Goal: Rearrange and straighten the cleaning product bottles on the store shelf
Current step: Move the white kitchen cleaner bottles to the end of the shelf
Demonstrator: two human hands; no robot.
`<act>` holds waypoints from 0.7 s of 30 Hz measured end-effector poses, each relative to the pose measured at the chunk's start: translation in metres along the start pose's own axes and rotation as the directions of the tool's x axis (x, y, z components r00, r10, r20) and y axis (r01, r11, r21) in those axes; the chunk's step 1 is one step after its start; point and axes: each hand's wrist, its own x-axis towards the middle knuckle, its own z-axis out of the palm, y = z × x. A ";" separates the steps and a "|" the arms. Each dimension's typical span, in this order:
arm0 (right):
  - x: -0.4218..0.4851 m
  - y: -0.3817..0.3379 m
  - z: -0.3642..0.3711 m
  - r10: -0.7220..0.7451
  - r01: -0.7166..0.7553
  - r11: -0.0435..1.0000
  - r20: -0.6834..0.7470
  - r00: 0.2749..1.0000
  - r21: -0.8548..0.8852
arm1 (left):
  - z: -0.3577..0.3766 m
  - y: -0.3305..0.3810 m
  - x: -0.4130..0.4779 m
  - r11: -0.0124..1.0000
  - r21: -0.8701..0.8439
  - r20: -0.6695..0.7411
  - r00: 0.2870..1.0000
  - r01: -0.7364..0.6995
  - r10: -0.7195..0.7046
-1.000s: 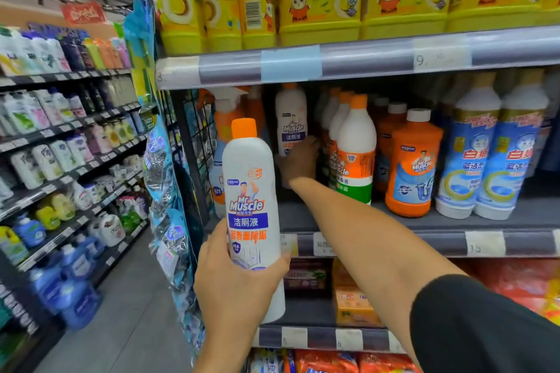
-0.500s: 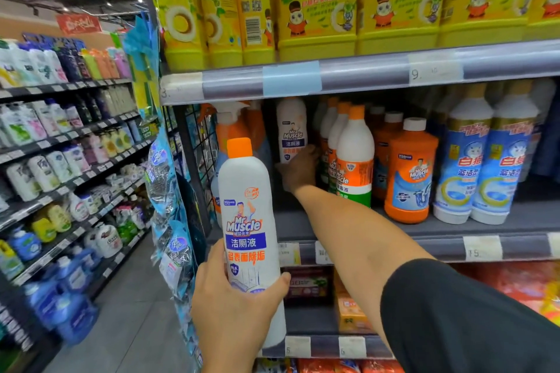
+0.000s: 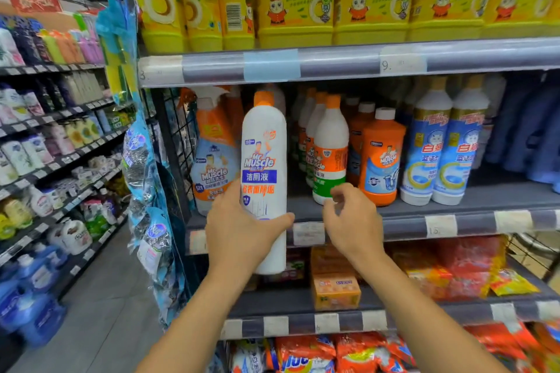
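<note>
The left hand [image 3: 242, 236] grips a white Mr Muscle bottle [image 3: 264, 172] with an orange cap, thumb across the lower front and fingers wrapped behind; the bottle stands upright in the air in front of the shelf edge [image 3: 403, 228], at the gap between a spray bottle [image 3: 213, 160] on the left and a row of white bottles with orange caps [image 3: 330, 145] on the right. The right hand [image 3: 351, 221] is empty, fingers loosely curled and partly spread, held just in front of the shelf edge, close below the front white bottle with the green band; contact with it cannot be confirmed. Further right on the same shelf stand an orange bottle [image 3: 382, 157] and two blue-labelled white bottles [image 3: 445, 145], all upright. Yellow bottles [image 3: 303, 0] fill the shelf above.
</note>
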 end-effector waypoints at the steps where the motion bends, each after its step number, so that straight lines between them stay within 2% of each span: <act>1: -0.006 0.015 -0.009 -0.066 0.064 0.994 -0.021 0.998 -0.084 | 0.005 0.003 0.007 1.000 -0.013 0.000 1.000 0.001 -0.001; 4: -0.011 0.050 -0.018 -0.194 0.212 0.923 0.088 0.977 -0.320 | 0.022 0.008 0.029 0.999 -0.050 0.026 0.999 0.021 -0.020; 6: -0.013 0.066 -0.015 -0.208 0.281 0.875 0.218 0.953 -0.394 | 0.032 0.008 0.043 0.995 -0.070 0.056 0.996 0.070 -0.066; 8: -0.015 0.074 -0.013 -0.217 0.320 0.846 0.273 0.937 -0.427 | 0.042 0.009 0.055 0.991 -0.061 0.064 0.992 0.117 -0.113; 13: -0.014 0.077 -0.008 -0.215 0.298 0.861 0.237 0.947 -0.411 | 0.063 0.008 0.081 0.985 -0.063 0.028 0.987 0.162 -0.161; 21: -0.015 0.078 -0.006 -0.231 0.295 0.882 0.209 0.950 -0.367 | 0.096 -0.006 0.103 0.993 -0.049 -0.087 0.990 0.104 -0.108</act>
